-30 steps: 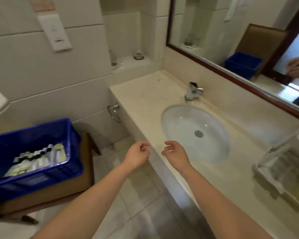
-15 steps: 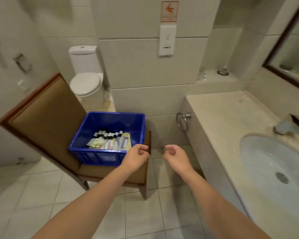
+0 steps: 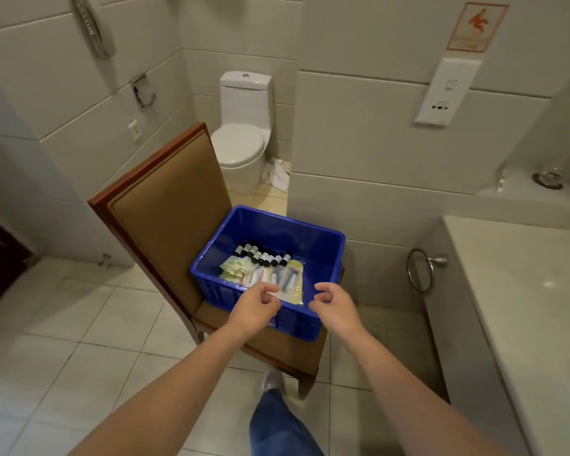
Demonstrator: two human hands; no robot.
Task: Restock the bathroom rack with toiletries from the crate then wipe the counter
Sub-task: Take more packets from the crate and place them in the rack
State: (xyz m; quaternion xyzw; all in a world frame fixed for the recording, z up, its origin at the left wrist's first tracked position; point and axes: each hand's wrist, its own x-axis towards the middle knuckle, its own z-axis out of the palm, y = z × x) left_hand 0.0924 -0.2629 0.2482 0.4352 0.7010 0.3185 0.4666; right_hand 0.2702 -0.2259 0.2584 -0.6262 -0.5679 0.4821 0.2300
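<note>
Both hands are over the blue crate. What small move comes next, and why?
Probably lower the left hand into the blue crate and pinch the clear packet lying just beneath it, since it and the right hand hold nothing.

White toilet (image 3: 242, 139) behind brown chair (image 3: 168, 205)

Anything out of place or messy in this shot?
A white cloth lies crumpled on the floor beside the toilet base. The paper holder on the left wall seems to hold no roll. The blue crate sits level on a chair seat, nothing spilled.
</note>
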